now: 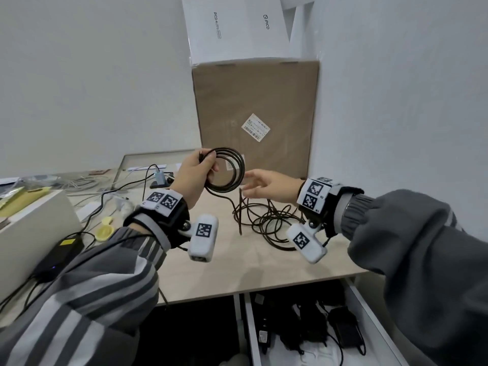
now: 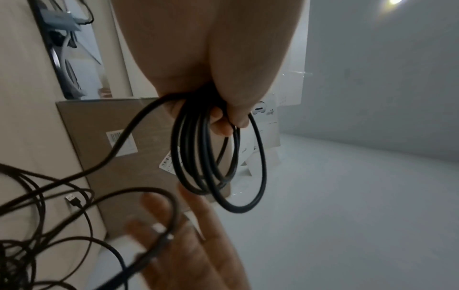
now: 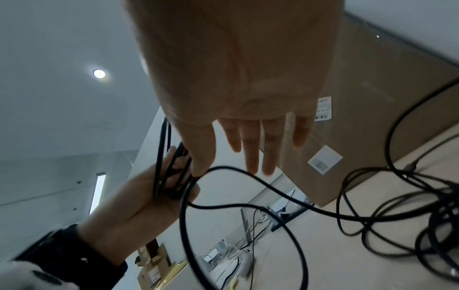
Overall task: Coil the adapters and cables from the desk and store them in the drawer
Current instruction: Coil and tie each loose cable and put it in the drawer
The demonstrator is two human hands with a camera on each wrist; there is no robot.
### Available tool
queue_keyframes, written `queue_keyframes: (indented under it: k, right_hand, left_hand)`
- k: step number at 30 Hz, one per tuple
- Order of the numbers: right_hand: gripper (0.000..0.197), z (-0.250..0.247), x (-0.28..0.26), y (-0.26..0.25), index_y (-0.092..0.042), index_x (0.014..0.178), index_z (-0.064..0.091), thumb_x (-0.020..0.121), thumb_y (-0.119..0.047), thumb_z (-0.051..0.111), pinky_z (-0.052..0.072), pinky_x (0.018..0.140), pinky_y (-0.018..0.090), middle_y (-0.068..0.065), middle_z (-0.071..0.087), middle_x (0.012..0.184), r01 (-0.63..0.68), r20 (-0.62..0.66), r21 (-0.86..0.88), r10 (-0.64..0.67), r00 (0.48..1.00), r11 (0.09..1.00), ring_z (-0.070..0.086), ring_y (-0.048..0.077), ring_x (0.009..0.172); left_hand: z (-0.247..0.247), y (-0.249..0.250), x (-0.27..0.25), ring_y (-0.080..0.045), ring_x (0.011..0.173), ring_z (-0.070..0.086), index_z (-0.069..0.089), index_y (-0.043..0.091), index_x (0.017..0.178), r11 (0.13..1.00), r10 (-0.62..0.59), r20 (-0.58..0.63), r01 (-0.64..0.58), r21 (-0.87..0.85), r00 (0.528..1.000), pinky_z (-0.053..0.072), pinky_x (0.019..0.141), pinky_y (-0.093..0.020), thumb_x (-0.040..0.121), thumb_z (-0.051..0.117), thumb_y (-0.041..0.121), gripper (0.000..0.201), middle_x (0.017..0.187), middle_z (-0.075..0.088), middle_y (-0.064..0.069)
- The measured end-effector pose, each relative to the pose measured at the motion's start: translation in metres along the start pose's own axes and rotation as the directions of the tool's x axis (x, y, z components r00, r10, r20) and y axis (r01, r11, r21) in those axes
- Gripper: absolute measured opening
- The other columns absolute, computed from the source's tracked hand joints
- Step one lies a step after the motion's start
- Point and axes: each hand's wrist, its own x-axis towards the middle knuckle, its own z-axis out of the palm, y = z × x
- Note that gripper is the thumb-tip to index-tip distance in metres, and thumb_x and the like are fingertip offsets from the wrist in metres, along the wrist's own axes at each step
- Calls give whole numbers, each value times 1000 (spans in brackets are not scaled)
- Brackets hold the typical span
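My left hand (image 1: 208, 165) is raised above the desk (image 1: 237, 268) and grips a black cable wound into several loops (image 1: 229, 167). The left wrist view shows the same coil (image 2: 218, 157) hanging from my curled fingers (image 2: 233, 115). The rest of that cable trails down to a loose tangle (image 1: 264, 220) on the desk. My right hand (image 1: 250, 184) hovers just right of the coil, fingers (image 3: 250, 153) straight and spread, holding nothing. A cable strand (image 3: 223, 168) passes under those fingertips. Below the desk edge an open drawer (image 1: 250, 328) holds several black adapters (image 1: 343, 328).
A brown cardboard box (image 1: 256, 114) stands against the back wall with a white box (image 1: 237, 25) on top. A power strip with a charger (image 1: 161, 179) and loose wires lie at the back left. A black power brick (image 1: 60, 252) and a white box (image 1: 31, 225) sit at the left.
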Motion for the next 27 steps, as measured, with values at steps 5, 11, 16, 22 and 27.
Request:
queue_keyframes:
  k: [5,11,16,22,27]
  right_hand:
    - [56,16,-18,-6,-14,133,45,84,-24,70,43,90,23,5,53,125,14,-135,-145,-34,990,989,55,16,108]
    - [57,26,-44,-19,-18,138,43,85,-6,60,28,104,20,-1,46,140,88,-18,-211,-94,995,973,39,9,129]
    - [47,40,-69,-21,-14,134,47,89,-14,60,39,104,29,4,52,133,82,-12,-218,-87,996,973,48,15,123]
    - [31,37,-99,0,-14,99,70,88,-8,41,41,100,32,1,66,114,-64,-72,-379,40,997,923,56,17,110]
    - [45,30,-127,24,-8,91,65,91,-50,48,46,80,34,7,66,91,-279,-252,-543,163,954,792,61,26,94]
  left_hand:
    - [9,14,-13,-6,46,38,49,14,89,989,-38,4,38,-142,999,31,56,-26,102,42,10,16,64,48,2]
    - [23,28,-32,-6,46,37,48,12,91,955,-67,22,70,-287,998,37,49,-19,103,42,13,13,68,46,-1]
    - [31,29,-45,-4,44,38,46,13,86,946,-102,-131,56,-320,986,38,47,-17,103,40,13,17,68,47,-2]
    - [28,29,-62,-8,50,38,47,16,88,943,-142,-321,30,-330,936,37,50,-19,102,41,13,15,69,48,-1]
    - [38,39,-86,-8,52,37,47,15,90,936,-143,-272,41,-349,952,36,52,-19,102,42,13,13,70,47,-1]
